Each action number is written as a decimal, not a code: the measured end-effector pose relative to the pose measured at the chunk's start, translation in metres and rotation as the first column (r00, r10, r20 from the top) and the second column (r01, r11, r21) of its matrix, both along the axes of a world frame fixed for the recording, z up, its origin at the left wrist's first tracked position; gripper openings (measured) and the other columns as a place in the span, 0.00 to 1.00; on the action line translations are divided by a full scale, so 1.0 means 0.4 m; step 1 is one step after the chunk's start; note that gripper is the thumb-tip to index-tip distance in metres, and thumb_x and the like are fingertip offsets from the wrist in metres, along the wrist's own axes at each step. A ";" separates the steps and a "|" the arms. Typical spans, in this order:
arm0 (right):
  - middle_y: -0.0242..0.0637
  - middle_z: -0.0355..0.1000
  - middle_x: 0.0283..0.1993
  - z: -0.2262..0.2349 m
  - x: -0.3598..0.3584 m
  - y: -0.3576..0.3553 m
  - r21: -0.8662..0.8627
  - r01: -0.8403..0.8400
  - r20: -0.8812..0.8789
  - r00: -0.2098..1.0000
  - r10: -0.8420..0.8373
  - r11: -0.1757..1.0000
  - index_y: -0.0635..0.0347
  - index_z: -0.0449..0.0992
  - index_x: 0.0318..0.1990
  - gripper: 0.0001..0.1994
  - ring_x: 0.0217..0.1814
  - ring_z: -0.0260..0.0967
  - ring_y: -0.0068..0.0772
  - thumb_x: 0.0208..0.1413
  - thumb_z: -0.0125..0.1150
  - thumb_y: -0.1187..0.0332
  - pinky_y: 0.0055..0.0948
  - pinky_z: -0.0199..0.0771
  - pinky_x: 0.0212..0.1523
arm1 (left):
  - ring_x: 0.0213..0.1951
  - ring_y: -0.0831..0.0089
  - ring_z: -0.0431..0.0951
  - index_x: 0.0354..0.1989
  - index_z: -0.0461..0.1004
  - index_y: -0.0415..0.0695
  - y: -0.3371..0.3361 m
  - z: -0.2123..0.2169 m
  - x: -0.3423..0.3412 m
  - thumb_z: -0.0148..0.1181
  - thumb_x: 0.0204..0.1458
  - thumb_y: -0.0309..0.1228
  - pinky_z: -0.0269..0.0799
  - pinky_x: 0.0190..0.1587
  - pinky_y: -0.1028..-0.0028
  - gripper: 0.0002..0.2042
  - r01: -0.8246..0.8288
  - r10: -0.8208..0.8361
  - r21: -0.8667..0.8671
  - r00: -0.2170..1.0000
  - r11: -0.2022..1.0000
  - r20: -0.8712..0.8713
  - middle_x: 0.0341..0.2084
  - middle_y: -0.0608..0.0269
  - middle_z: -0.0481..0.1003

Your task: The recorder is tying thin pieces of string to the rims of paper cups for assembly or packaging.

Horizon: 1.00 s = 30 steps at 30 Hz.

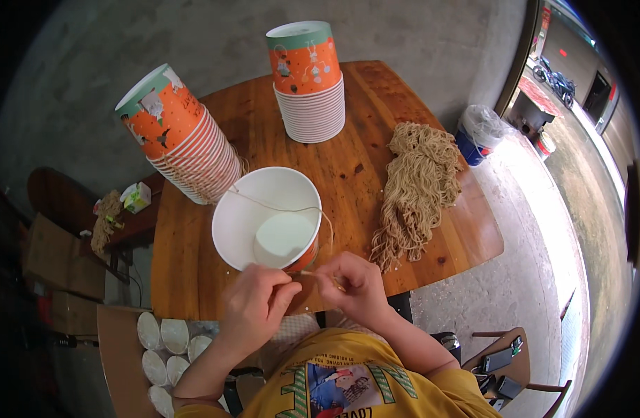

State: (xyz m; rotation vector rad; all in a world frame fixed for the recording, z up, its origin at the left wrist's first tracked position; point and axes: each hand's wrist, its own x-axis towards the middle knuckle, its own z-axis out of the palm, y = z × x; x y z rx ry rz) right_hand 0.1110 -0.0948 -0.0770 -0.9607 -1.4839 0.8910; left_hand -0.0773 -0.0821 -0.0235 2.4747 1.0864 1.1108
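Note:
Both hands meet just in front of a paper bucket [231, 221], white inside with an orange outside, which tilts open toward me near the table's front edge. A thin tan cord [285, 209] runs across its mouth and down over the right rim toward my fingers. My left hand [257, 303] pinches the cord, and my right hand [351, 284] pinches it close by, fingers curled. What lies inside the curled right fingers is partly hidden. To the right on the table spreads a loose bundle of tan cords [423, 181].
Two upside-down stacks of orange-and-green paper buckets, a left stack [160, 118] and a rear stack [305, 66], stand on the wooden table [365, 181]. A cardboard box [114, 348] of white round-ended items is at lower left. A lined bin [477, 136] and a chair [519, 355] stand right.

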 end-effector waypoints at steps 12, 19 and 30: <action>0.38 0.69 0.24 -0.021 -0.041 0.040 0.301 0.316 0.180 0.908 -0.378 0.900 0.58 0.69 0.28 0.09 0.25 0.70 0.41 0.42 0.65 0.77 0.34 0.71 0.25 | 0.35 0.59 0.71 0.42 0.70 0.40 0.045 0.001 0.009 0.62 0.49 0.22 0.68 0.38 0.65 0.12 -0.067 0.063 -0.026 0.989 0.997 -0.132 0.32 0.56 0.70; 0.37 0.69 0.23 -0.029 -0.051 0.050 0.297 0.332 0.194 0.897 -0.397 0.895 0.57 0.69 0.28 0.09 0.24 0.69 0.39 0.42 0.65 0.77 0.32 0.69 0.24 | 0.34 0.60 0.71 0.42 0.70 0.40 0.047 0.000 0.011 0.62 0.48 0.21 0.68 0.37 0.65 0.13 -0.067 0.063 -0.028 0.990 0.997 -0.126 0.30 0.56 0.70; 0.36 0.66 0.21 -0.017 -0.061 0.058 0.309 0.345 0.200 0.887 -0.415 0.886 0.58 0.70 0.28 0.09 0.20 0.65 0.35 0.42 0.66 0.77 0.30 0.66 0.21 | 0.41 0.54 0.75 0.48 0.71 0.42 0.093 0.072 0.002 0.51 0.59 0.28 0.71 0.43 0.64 0.10 0.003 -0.032 -0.499 0.998 0.866 -0.049 0.39 0.52 0.74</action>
